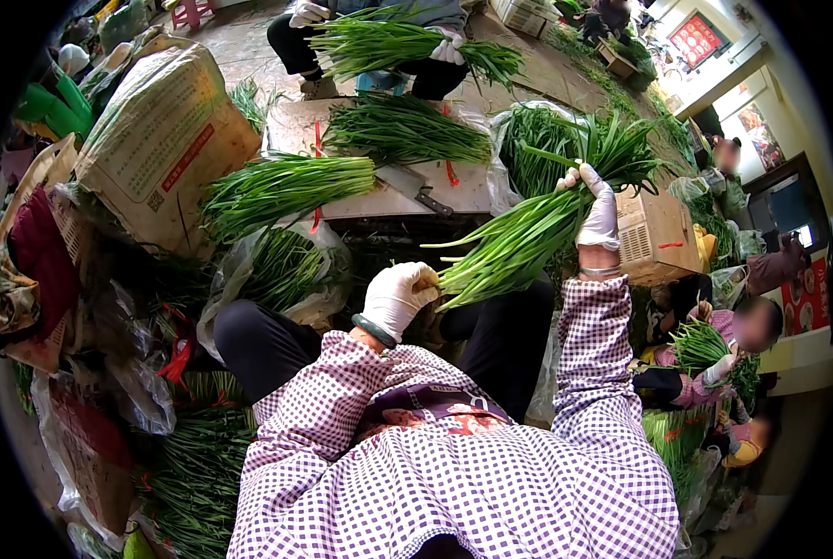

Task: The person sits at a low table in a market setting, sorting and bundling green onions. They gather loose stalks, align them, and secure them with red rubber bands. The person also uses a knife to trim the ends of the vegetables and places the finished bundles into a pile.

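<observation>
My right hand (pixel 598 209), in a white glove, grips a bunch of garlic chives (pixel 521 241) around its middle. The pale stem ends point left towards me, and the dark leaves fan out to the upper right. My left hand (pixel 399 297), also gloved, is at those stem ends with its fingertips curled together; whether a stem is pinched there I cannot tell. Beyond my knees stands a low white board (pixel 367 202). On it lie a trimmed bunch of chives (pixel 294 185), a darker bunch (pixel 409 129) and a cleaver (pixel 406 182) with a dark handle (pixel 434 202).
Plastic bags of chives stand left (pixel 287 269) and right (pixel 538 150) of the board. Opposite sits a person holding chives (pixel 381 45). A printed sack (pixel 165 140) is at left, a wooden-coloured crate (pixel 650 234) at right. Tied chives (pixel 193 461) lie beside me at lower left.
</observation>
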Demonstrator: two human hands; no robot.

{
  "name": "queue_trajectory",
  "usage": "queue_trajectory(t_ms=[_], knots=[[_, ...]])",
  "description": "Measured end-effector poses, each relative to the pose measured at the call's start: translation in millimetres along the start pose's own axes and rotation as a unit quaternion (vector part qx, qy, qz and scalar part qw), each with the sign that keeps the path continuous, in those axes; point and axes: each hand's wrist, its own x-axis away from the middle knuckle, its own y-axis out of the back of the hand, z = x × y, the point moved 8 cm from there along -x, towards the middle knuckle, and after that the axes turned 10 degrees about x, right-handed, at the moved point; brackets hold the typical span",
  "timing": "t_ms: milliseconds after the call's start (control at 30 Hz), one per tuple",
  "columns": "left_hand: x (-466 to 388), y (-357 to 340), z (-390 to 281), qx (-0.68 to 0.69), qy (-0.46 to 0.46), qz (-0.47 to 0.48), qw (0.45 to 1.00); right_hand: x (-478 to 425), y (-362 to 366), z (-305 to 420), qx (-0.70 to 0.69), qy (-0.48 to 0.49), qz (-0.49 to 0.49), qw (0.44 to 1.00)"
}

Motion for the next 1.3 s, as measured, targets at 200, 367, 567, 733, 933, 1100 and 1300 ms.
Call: queue_trajectory(t_ms=[200, 367, 567, 733, 933, 1100, 1300], knots=[[16.4, 7.8, 48.3, 0.135, 0.057, -0.053, 0.988, -6.7, 15.8, 1.5, 0.000, 0.002, -0.004, 1.000], [27.1, 17.8, 93.0, -0.104, 0.178, 0.065, 0.976, -11.6, 32.1, 7.9, 0.003, 0.020, -0.033, 0.999], [6.6, -42.7, 48.6, 0.608, 0.124, 0.096, 0.778, -23.7, 58.7, -40.1, 0.153, -0.060, -0.046, 0.985], [-0.1, -32.5, 21.9, 0.597, 0.153, 0.101, 0.781, -13.9, 56.2, -62.9, 0.021, -0.133, -0.067, 0.989], [11.6, -47.8, 49.4, 0.628, 0.214, 0.088, 0.743, -20.0, 87.6, -87.7, 0.023, -0.154, -0.076, 0.985], [16.0, -47.2, 64.1, 0.510, 0.260, 0.048, 0.818, -17.3, 78.5, -86.0, 0.076, -0.138, -0.045, 0.986], [24.0, -54.3, 51.7, 0.654, 0.246, 0.060, 0.713, -8.0, 56.4, -76.2, 0.084, -0.140, -0.006, 0.986]])
